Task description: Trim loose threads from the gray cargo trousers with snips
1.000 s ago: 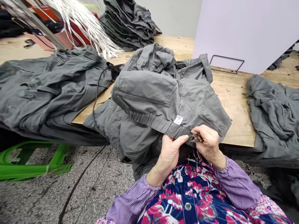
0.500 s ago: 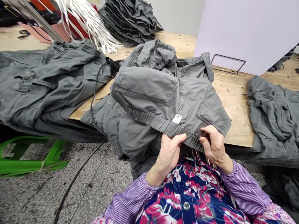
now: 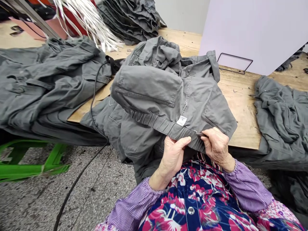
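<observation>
Grey trousers point(image 3: 154, 85) lie bunched over the front edge of the wooden table, with a gathered waistband point(image 3: 156, 123) towards me. A small white label point(image 3: 181, 120) is sewn just above the waistband. My left hand point(image 3: 173, 155) pinches the waistband, thumb on top and fingers beneath. Just right of it, my right hand point(image 3: 215, 144) is closed around a thin pointed tool point(image 3: 199, 134). Only its slim tip shows, against the waistband seam. The rest of it is hidden in my fingers, so its exact kind does not show.
Grey garments point(image 3: 48, 86) are heaped at left, with a folded grey stack point(image 3: 130, 19) behind and another pile point(image 3: 284, 118) at right. White strips point(image 3: 89, 22) hang at the back left. A black cable point(image 3: 79, 179) runs down past a green stool point(image 3: 53, 160).
My right hand has shifted slightly left along the waistband, and the tool's tip now shows at the seam. My left hand keeps its pinch. The whole view has shifted a little.
</observation>
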{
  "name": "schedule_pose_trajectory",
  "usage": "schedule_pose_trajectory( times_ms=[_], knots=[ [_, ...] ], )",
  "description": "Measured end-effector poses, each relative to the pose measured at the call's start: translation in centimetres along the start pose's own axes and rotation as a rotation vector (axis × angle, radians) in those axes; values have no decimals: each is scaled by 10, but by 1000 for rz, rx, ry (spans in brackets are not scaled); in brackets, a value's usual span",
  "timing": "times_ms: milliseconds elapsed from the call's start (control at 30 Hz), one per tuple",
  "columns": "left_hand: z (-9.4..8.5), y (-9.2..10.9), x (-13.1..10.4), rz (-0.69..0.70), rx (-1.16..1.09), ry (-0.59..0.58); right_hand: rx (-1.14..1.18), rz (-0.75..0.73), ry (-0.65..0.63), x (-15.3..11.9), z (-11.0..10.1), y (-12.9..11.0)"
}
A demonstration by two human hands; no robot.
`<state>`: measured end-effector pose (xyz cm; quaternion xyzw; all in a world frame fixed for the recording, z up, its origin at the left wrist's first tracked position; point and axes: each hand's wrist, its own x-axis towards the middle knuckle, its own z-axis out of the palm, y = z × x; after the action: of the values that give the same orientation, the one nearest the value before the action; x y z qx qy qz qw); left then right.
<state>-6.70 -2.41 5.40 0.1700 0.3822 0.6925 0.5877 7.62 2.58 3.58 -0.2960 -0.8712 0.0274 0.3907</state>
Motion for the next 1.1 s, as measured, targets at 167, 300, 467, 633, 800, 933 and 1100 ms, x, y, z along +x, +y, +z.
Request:
schedule_pose_trajectory(
  times_ms=[167,300,467,633,800,933,1100],
  knots=[
    [-4,1,1,-33,-13,36,-8,19,-66,-1,-2,-2],
    [-9,3,4,-30,8,67,142,110,6,8,-3,-8],
    [-8,3,5,8,53,56,183,33,51,29,6,-19],
    [-10,5,3,33,139,50,229,57,46,42,15,-23],
    [-12,7,1,-5,110,35,428,209,36,37,6,-27],
    [-11,8,0,0,95,52,400,243,26,17,-2,-25],
    [-10,8,0,-20,49,69,183,188,35,1,-7,-14]
  ],
)
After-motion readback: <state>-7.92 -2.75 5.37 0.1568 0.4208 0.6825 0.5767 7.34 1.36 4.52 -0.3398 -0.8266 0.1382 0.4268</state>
